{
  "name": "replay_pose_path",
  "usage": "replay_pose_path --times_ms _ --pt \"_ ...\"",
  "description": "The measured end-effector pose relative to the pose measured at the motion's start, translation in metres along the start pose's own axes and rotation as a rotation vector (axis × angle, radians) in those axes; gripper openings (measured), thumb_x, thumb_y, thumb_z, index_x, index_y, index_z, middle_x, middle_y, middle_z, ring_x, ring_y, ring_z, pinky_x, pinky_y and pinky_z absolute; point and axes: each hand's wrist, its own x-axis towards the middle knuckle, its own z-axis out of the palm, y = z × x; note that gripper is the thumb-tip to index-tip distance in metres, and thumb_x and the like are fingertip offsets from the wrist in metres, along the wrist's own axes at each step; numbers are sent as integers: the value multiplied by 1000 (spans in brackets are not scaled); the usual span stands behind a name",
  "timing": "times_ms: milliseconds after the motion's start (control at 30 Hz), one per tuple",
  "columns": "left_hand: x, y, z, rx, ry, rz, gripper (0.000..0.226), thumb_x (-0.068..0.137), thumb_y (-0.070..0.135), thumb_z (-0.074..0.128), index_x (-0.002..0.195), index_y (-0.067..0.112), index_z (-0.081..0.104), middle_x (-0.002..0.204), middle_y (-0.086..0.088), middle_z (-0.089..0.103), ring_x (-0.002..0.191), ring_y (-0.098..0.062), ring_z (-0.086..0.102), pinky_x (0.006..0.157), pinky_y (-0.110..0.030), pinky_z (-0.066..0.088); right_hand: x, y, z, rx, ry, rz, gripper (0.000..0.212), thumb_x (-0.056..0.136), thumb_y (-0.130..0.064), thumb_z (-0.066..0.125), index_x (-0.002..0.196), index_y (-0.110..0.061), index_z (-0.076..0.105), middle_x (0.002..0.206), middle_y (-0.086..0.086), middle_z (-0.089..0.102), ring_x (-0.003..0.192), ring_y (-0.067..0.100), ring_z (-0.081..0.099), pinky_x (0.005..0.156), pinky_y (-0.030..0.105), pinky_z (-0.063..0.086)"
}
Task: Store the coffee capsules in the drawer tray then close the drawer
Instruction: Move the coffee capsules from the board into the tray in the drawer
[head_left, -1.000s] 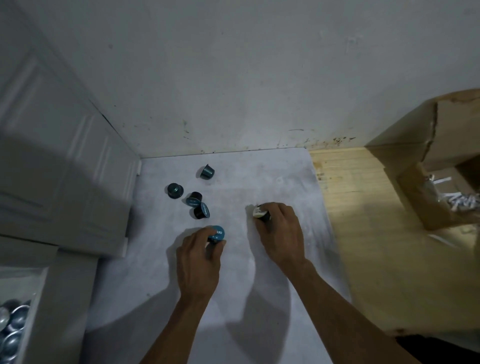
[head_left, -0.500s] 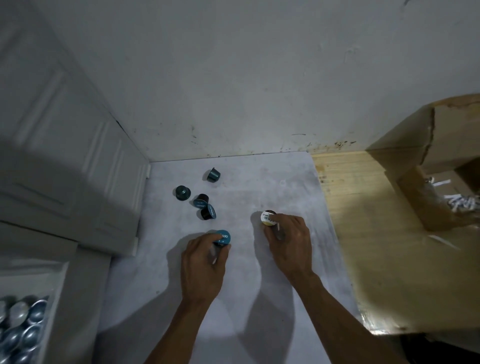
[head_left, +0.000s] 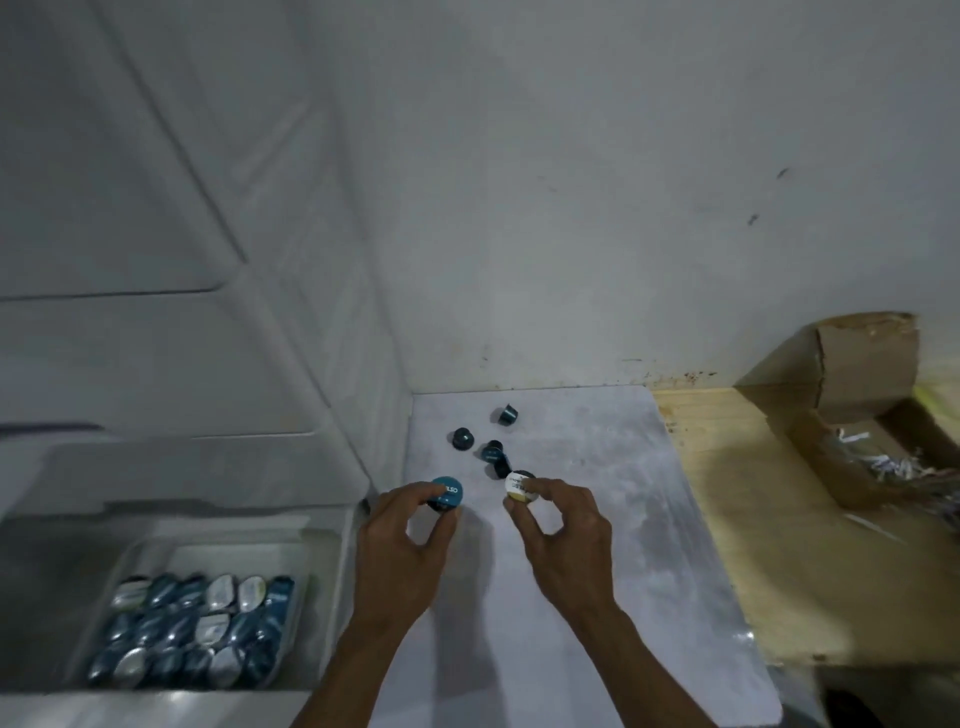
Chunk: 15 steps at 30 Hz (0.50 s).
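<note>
**Two capsules in hand, four loose, tray part-filled**

Left hand (head_left: 402, 551): fingertips pinching a blue-lidded capsule (head_left: 447, 493), lid facing up, over the white top's (head_left: 597, 545) left edge.

Right hand (head_left: 558, 535): thumb and forefinger clamping a white-lidded capsule (head_left: 519, 486), tilted toward the camera, just right of the blue one.

Loose capsules, four, dark teal, lying on the white top beyond the hands: one on its side (head_left: 507, 414) nearest the wall (head_left: 571, 208); one (head_left: 462, 438) sitting left; two (head_left: 493, 452) touching, just behind the white-lidded one.

Drawer (head_left: 332, 597): standing open at lower left. Its tray (head_left: 156, 551) is holding rows of blue and silver capsules (head_left: 197, 629).

Cardboard box (head_left: 857, 374): sitting on the wooden surface (head_left: 753, 519) at right.
</note>
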Motion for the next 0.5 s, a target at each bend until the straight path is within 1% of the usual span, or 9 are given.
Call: replay_pose_path --times_ms 67,100,200,267,367,433,500 --pt "-4 -5 -43 20 27 34 32 72 9 83 96 24 68 94 19 65 87 6 59 79 -3 41 -17 -36 16 48 -9 0 24 75 -22 82 96 -24 71 96 -14 68 92 -1 60 82 5 42" --pt "-7 -10 -67 23 30 49 33 71 9 83 95 25 68 94 18 65 86 5 60 79 -2 41 -26 -53 27 63 -11 -9 24 75 -22 82 96 -24 71 96 -16 68 93 -1 60 83 6 42" --pt "-26 -29 -142 50 37 57 36 71 8 83 94 31 65 92 24 61 85 2 59 77 0 40 -62 -105 60 100 -48 -46 27 75 -22 82 97 -30 69 97 -29 64 91 -2 60 80 8 44" --pt "-41 -47 -186 81 27 7 32 73 11 82 93 30 65 91 28 58 84 -1 59 76 -3 40 -86 -132 81 91 -97 -57 26 77 -25 81 98 -34 68 94 -27 65 90 -2 59 77 8 43" --pt "-64 -73 -244 133 -4 -48 27 74 17 82 92 30 67 90 30 57 83 -7 62 73 -12 45 -122 -165 109 94 -156 -52 27 78 -27 80 98 -37 66 93 -16 67 90 -4 58 75 3 39" --pt "-76 -88 -275 126 -1 -67 32 72 17 83 91 34 65 92 30 57 82 1 62 74 -12 48 -140 -181 125 92 -200 -44 26 77 -28 80 98 -35 67 92 -12 68 89 -4 59 73 2 40" --pt "-83 -104 -299 119 26 -99 32 71 18 84 90 35 65 91 26 61 82 8 60 73 -8 47 -154 -194 139 78 -237 -38 24 76 -27 81 97 -31 69 90 -17 65 86 0 60 72 4 42"
